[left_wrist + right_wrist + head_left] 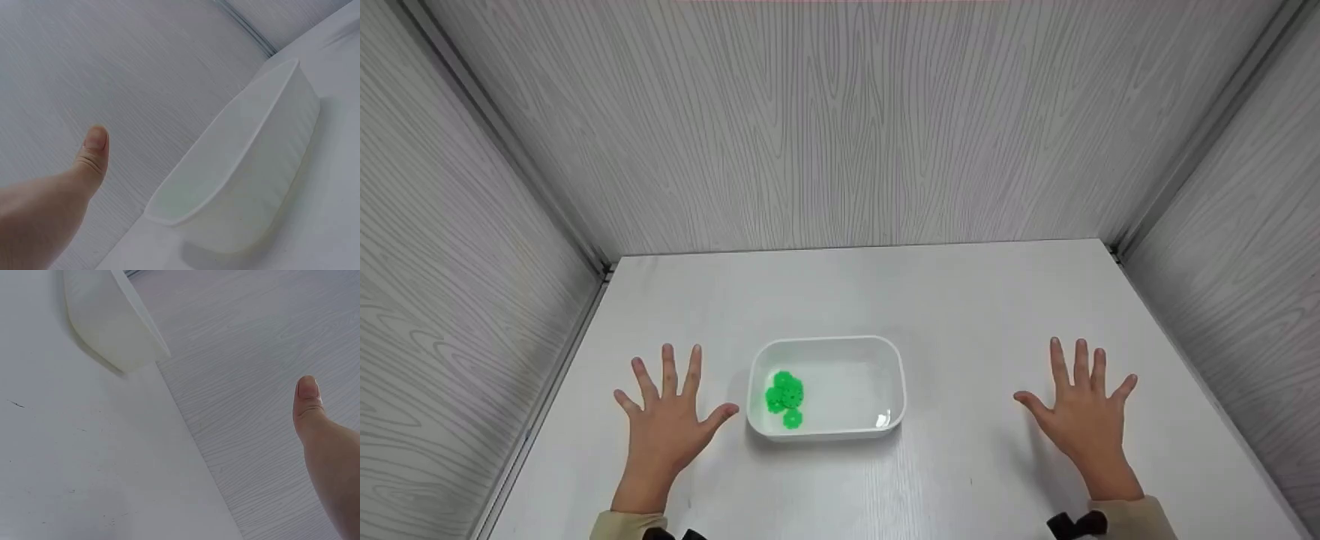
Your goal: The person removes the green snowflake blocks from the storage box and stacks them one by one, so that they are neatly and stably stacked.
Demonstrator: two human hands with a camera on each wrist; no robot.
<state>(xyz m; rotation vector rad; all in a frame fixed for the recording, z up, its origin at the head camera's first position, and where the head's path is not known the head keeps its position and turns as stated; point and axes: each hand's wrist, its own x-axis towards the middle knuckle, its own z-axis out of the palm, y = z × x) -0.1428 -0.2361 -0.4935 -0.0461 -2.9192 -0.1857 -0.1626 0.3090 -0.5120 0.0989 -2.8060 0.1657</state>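
Note:
A white rectangular tub (847, 435) with rounded corners stands on the table between the two hands. Several small green flower-shaped pieces (787, 393) lie inside it, bunched toward its left end. My left hand (667, 431) is spread, palm down, left of the tub, with the thumb tip close to the tub's side. Farther off on the right, my right hand (1084, 420) is spread the same way and holds nothing. In the left wrist view the thumb (93, 152) points up beside the tub (253, 185). The right wrist view shows the other thumb (309, 405) and one end of the tub (118, 326).
The white table (960, 300) is enclosed by a grey wood-grain back panel (855, 127) and side panels (450, 300) at left and right (1237, 300). Metal edging runs along the panel corners. Black straps (1076, 525) show at the wrists over beige sleeves.

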